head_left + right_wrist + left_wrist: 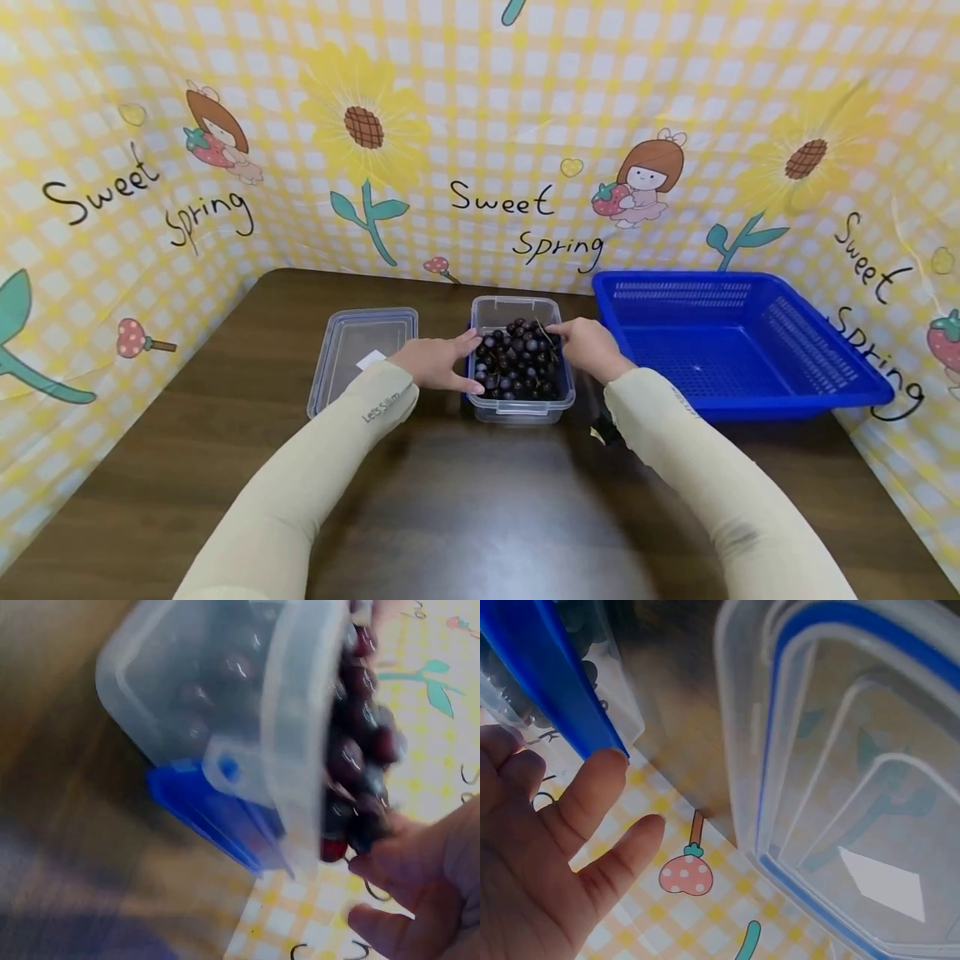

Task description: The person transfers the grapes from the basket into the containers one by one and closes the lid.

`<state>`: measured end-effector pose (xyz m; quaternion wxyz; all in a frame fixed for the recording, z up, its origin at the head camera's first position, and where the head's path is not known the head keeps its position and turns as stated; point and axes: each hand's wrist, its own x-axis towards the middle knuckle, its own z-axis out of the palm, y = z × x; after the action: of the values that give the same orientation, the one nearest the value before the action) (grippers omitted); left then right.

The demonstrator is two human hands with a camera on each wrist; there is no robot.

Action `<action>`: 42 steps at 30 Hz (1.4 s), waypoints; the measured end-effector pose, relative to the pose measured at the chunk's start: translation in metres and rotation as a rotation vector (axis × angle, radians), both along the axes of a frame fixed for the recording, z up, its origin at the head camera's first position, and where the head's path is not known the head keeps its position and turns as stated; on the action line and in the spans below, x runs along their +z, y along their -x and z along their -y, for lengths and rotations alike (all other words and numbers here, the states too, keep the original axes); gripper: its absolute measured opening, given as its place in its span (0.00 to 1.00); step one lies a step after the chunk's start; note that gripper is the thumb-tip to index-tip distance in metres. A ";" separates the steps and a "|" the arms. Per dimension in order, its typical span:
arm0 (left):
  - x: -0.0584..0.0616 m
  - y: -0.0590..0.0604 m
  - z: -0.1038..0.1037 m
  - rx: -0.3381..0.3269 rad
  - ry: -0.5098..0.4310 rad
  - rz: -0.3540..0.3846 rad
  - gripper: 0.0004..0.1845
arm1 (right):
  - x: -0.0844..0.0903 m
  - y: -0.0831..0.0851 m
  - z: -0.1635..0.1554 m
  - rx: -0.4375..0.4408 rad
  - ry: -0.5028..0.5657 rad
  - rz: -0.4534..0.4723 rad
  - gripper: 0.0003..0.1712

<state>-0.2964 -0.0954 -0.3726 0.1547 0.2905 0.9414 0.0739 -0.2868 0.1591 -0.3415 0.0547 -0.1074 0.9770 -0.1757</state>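
Note:
A clear plastic box [521, 408] stands on the table, heaped with dark grapes [517, 358]. Blue side latches hang down; one latch [562, 690] shows in the left wrist view, another latch [210, 821] in the right wrist view. My left hand [435, 364] rests against the box's left side, thumb near the front corner and fingers extended at the rim. At the right rim, my right hand [592, 346] touches the heap with its fingertips. In the right wrist view, its fingers [405, 855] lie against the outermost grapes, which rise above the rim.
Left of the box lies its clear lid [363, 350] with a blue seal and a white label. A large blue basket [720, 367] stands on the right, close to the right forearm. A small dark item [609, 429] is partly hidden by the right sleeve. Patterned cloth hangs behind the table.

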 end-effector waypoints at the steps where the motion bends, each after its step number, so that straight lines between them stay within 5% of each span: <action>1: 0.001 0.001 0.001 -0.001 -0.003 0.002 0.49 | -0.001 0.001 0.002 0.001 -0.019 0.006 0.32; 5: 0.000 0.004 0.002 -0.017 -0.005 -0.004 0.49 | -0.004 0.004 0.007 -0.011 -0.080 0.062 0.34; 9: 0.000 0.001 -0.001 -0.024 0.023 -0.015 0.50 | -0.005 0.004 0.004 -0.015 -0.035 0.131 0.36; 15: 0.010 -0.012 0.008 -0.049 0.083 -0.022 0.51 | -0.001 -0.004 0.000 0.038 -0.040 0.039 0.25; 23: 0.024 -0.023 0.056 -0.066 0.013 -0.144 0.42 | 0.006 -0.016 0.015 0.010 -0.082 -0.048 0.19; 33: 0.016 -0.049 0.135 -0.022 -0.009 -0.395 0.28 | 0.005 -0.030 0.074 0.207 -0.032 -0.313 0.17; 42: 0.010 -0.072 0.171 0.073 -0.039 -0.362 0.28 | -0.008 -0.050 0.127 0.389 -0.095 -0.430 0.11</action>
<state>-0.2246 -0.2666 -0.3624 -0.0259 0.2679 0.9621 0.0443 -0.2364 0.0317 -0.3498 -0.1158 -0.3249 0.9344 -0.0893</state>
